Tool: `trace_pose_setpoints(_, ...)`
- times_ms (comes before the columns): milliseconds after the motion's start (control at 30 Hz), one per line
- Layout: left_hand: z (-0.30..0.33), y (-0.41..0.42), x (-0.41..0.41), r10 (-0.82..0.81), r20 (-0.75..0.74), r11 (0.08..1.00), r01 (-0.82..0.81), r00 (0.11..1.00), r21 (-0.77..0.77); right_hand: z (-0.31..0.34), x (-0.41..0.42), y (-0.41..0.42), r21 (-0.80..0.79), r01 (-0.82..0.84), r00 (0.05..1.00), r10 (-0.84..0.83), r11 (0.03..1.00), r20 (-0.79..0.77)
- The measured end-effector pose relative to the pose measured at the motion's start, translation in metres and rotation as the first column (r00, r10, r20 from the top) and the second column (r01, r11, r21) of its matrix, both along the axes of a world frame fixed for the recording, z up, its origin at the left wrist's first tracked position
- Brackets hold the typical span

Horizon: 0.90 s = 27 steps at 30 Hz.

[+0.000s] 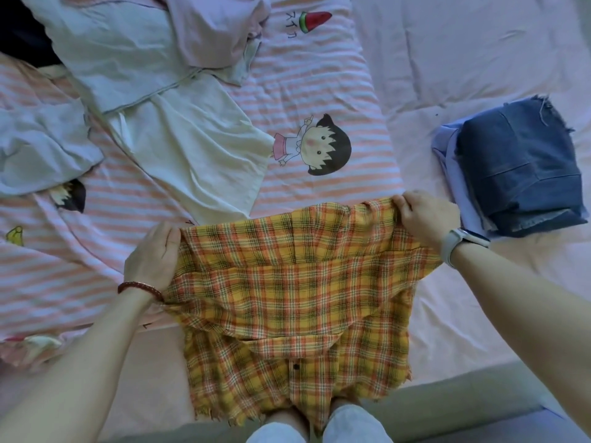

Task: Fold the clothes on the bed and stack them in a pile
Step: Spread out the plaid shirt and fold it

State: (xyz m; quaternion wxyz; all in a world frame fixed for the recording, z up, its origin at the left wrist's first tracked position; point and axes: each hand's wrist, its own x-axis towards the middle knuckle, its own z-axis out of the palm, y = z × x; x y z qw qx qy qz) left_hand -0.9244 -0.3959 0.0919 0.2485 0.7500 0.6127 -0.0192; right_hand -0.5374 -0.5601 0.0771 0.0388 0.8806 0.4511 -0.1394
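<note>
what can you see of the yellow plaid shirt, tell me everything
The yellow plaid shirt is a thin woven fabric checked in yellow, orange and dark lines, with frayed raw hems and one dark button near its lower middle. It is partly folded, its upper part doubled toward the viewer. The left hand and right hand each pinch a far corner, and its near end hangs over the bed's edge.
</note>
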Motion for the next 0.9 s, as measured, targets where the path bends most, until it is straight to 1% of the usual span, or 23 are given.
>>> trace_pose_setpoints(67,-0.003,0.0,-0.001,0.049,0.02,0.999,-0.048,0.999,-0.016,-0.001,0.001,-0.001,0.0,0.055,0.998,-0.055,0.998,0.001)
trace_pose_setpoints(167,-0.002,0.001,-0.002,0.087,0.042,0.996,-0.086,0.995,-0.036,-0.003,0.003,-0.008,0.02,0.082,0.996,-0.083,0.996,0.021)
trace_pose_setpoints(333,-0.014,0.006,-0.009,0.166,0.106,0.986,-0.165,0.98,-0.021,-0.004,0.008,-0.008,0.001,0.239,0.969,-0.238,0.971,-0.057)
trace_pose_setpoints(400,-0.021,0.009,-0.014,0.163,0.114,0.987,-0.161,0.98,-0.025,-0.002,0.006,-0.007,0.016,0.25,0.967,-0.249,0.968,-0.048)
trace_pose_setpoints(433,-0.024,0.011,-0.016,0.137,0.095,0.99,-0.135,0.986,-0.029,-0.001,0.003,-0.008,0.052,0.249,0.968,-0.247,0.967,-0.042)
trace_pose_setpoints(500,-0.026,0.017,-0.017,0.058,0.039,0.997,-0.055,0.998,-0.062,0.001,-0.005,-0.008,0.163,0.192,0.981,-0.184,0.968,-0.063)
trace_pose_setpoints(533,-0.026,0.021,-0.016,-0.007,0.01,0.998,0.008,1.0,-0.07,0.0,-0.009,-0.007,0.198,0.109,0.992,-0.094,0.974,-0.08)
trace_pose_setpoints(567,-0.026,0.023,-0.013,-0.095,-0.028,0.994,0.093,0.995,-0.056,-0.001,-0.011,-0.006,0.184,-0.001,0.994,0.021,0.983,-0.104)
trace_pose_setpoints(600,-0.027,0.025,-0.01,-0.191,-0.068,0.981,0.189,0.979,-0.034,-0.002,-0.012,-0.003,0.124,-0.114,0.981,0.131,0.986,-0.141)
trace_pose_setpoints(633,-0.028,0.028,-0.005,-0.279,-0.105,0.96,0.279,0.955,-0.018,-0.004,-0.012,-0.001,0.029,-0.202,0.96,0.203,0.979,-0.191)
trace_pose_setpoints(700,-0.031,0.032,0.002,-0.404,-0.171,0.914,0.402,0.898,-0.051,-0.008,-0.008,0.002,-0.151,-0.269,0.939,0.224,0.951,-0.262)
trace_pose_setpoints(733,-0.032,0.035,0.005,-0.447,-0.206,0.894,0.437,0.87,-0.097,-0.01,-0.005,0.003,-0.2,-0.271,0.94,0.215,0.942,-0.264)
trace_pose_setpoints(800,-0.035,0.04,0.008,-0.499,-0.252,0.864,0.451,0.829,-0.224,-0.011,0.0,0.005,-0.246,-0.294,0.939,0.23,0.924,-0.257)
trace_pose_setpoints(867,-0.035,0.043,0.008,-0.501,-0.217,0.847,0.423,0.838,-0.32,-0.01,0.003,0.006,-0.303,-0.33,0.925,0.243,0.894,-0.291)
trace_pose_setpoints(900,-0.035,0.043,0.007,-0.485,-0.183,0.848,0.408,0.855,-0.339,-0.009,0.003,0.006,-0.323,-0.333,0.921,0.232,0.886,-0.312)
